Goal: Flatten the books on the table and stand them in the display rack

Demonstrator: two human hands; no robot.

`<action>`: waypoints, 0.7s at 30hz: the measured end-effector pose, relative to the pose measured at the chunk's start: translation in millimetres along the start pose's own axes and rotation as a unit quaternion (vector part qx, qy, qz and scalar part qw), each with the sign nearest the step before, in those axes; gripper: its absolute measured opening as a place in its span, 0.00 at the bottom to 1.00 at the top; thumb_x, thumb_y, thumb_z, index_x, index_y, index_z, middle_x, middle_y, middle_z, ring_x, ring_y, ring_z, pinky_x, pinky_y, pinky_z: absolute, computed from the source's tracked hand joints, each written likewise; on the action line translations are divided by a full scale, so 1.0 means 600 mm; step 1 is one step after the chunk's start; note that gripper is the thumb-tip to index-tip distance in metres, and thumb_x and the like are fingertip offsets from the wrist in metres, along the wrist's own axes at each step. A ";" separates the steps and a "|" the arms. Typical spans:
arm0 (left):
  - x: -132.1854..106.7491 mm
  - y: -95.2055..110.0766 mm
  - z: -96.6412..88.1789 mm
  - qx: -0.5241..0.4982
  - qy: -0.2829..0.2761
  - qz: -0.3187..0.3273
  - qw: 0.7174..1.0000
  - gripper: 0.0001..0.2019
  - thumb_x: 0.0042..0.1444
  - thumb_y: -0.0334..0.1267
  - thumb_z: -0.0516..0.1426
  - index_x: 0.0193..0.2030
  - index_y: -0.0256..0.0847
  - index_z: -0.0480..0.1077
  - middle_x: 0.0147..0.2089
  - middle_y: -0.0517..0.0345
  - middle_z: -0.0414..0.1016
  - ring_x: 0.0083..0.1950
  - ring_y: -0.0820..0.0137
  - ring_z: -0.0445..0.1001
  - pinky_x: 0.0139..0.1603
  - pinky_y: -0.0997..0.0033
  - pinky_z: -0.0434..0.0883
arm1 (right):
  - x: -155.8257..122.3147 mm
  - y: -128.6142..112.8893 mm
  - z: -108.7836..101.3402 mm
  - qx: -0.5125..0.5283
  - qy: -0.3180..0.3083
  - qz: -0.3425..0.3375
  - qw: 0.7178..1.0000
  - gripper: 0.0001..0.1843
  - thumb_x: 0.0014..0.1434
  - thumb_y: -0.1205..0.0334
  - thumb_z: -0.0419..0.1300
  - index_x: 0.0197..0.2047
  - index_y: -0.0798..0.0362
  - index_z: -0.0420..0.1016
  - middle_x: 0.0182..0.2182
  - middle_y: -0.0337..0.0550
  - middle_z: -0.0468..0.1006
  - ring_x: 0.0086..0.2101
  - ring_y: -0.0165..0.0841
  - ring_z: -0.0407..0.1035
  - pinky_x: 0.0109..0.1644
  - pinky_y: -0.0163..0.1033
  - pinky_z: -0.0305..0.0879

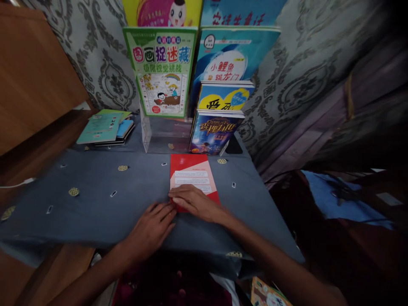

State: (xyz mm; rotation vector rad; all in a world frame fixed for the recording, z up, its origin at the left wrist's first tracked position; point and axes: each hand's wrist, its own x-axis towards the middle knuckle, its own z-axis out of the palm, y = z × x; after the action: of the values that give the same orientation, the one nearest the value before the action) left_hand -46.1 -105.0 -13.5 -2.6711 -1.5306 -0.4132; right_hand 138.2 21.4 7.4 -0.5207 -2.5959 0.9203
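A red book (pixel 188 160) with a pale pink panel and white text boxes lies flat on the cloth-covered table. My right hand (pixel 195 202) rests on its lower part with the fingers stretched out together, palm down, covering some of the print. At the book's lower left corner is my left hand (pixel 153 225), its fingers loosely bent and lying on the cloth, the fingertips by the book's edge. Whether those fingertips press on the corner is hard to see.
Behind the red book stands a clear tiered rack (pixel 165 138) with upright books, among them a green picture book (pixel 162 72) and a dark blue book (pixel 216 131). A dark phone-like slab (pixel 234 145) lies beside it. Several stacked books (pixel 102 127) lie at the back left.
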 end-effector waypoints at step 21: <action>0.173 -0.127 0.037 0.041 -0.050 -0.065 0.996 0.22 0.70 0.39 0.47 0.67 0.35 0.62 0.70 0.41 0.64 0.71 0.58 0.62 0.67 0.51 0.63 | 0.003 0.066 0.031 -0.069 0.163 0.061 0.982 0.27 0.72 0.51 0.45 0.70 0.51 0.61 0.66 0.53 0.67 0.65 0.41 0.61 0.68 0.54 0.60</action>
State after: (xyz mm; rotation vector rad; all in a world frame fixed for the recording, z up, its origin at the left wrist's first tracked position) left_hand -56.6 25.0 -16.9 -2.5753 -1.7149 -0.2193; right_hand 137.5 41.0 -31.9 -0.8037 -2.3576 0.6298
